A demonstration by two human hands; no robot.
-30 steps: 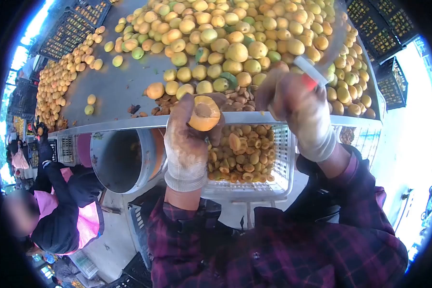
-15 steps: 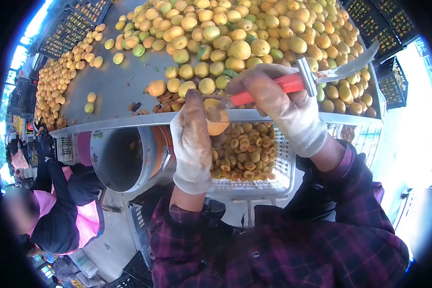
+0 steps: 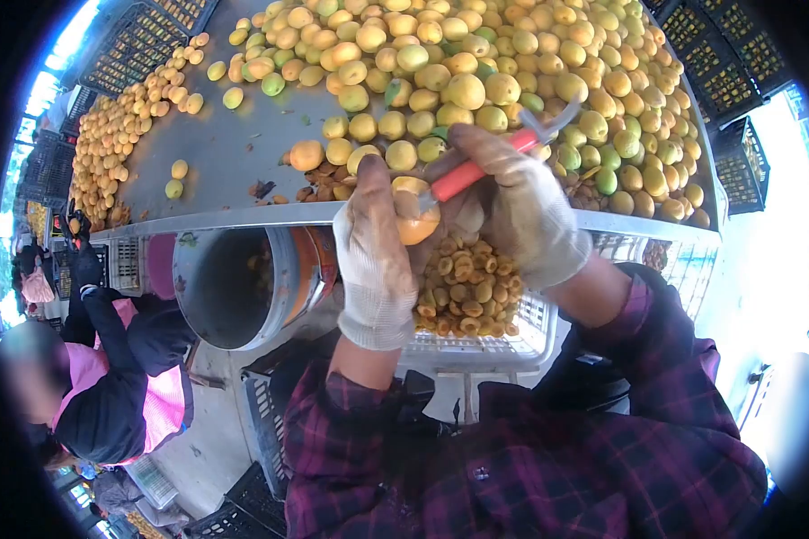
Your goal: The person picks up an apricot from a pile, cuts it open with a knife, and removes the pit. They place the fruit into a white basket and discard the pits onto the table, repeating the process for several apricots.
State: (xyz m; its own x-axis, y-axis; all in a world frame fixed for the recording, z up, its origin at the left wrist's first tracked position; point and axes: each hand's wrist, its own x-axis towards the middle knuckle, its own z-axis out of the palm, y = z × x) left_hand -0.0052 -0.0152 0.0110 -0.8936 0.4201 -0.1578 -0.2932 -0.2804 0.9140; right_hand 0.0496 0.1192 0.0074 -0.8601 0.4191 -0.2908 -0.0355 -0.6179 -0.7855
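My left hand (image 3: 376, 260), in a stained white glove, grips a cut orange-yellow fruit (image 3: 415, 221) just over the table's front rim. My right hand (image 3: 526, 202), gloved too, is wrapped round the red handle of a curved knife (image 3: 458, 179). The tool's inner end touches the fruit, and its metal hook points away to the upper right. Beneath my hands, a white basket (image 3: 541, 332) holds halved fruit (image 3: 463, 292). Whole yellow and green fruit (image 3: 476, 90) is heaped behind them.
A metal table (image 3: 234, 157) bears the fruit. A large bucket (image 3: 229, 287) stands below its edge, left of the basket. Black crates (image 3: 739, 162) stand at the right and upper left. Another person (image 3: 121, 377) in pink and black is at the left.
The knife has turned, its hooked end moving left and lower over the fruit pile. My right hand has shifted left, closer to my left hand. The view has shifted slightly.
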